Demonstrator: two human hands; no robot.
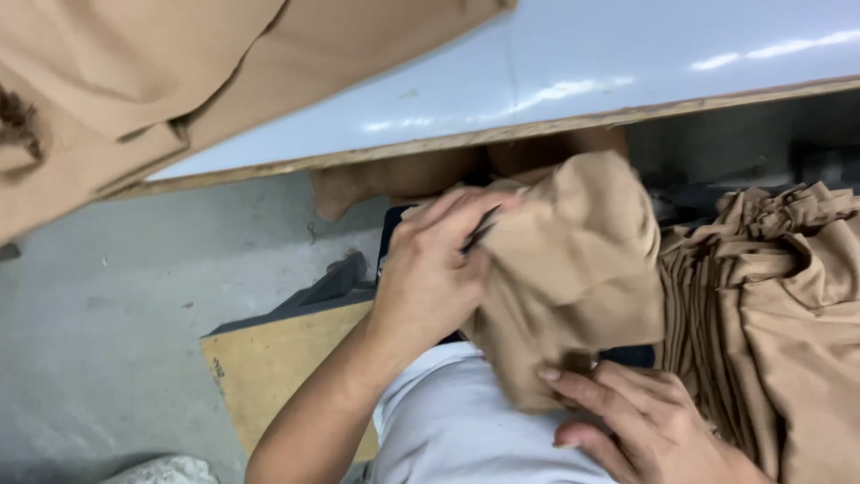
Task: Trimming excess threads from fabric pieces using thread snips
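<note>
Two hands are working one tan fabric piece [573,260] in the lap, below the white worktop [627,63] edge. Left hand [430,269] is gripping its upper left edge, fingers [466,211] clenched on cloth; right hand [636,417] is pinching the lower edge, beside a folded fabric stack [770,305].

No packages, labels, signs or screens are to be seen in the view from the head camera; nothing printed or boxed is shown on the desk, on the floor or among the cloth.
</note>
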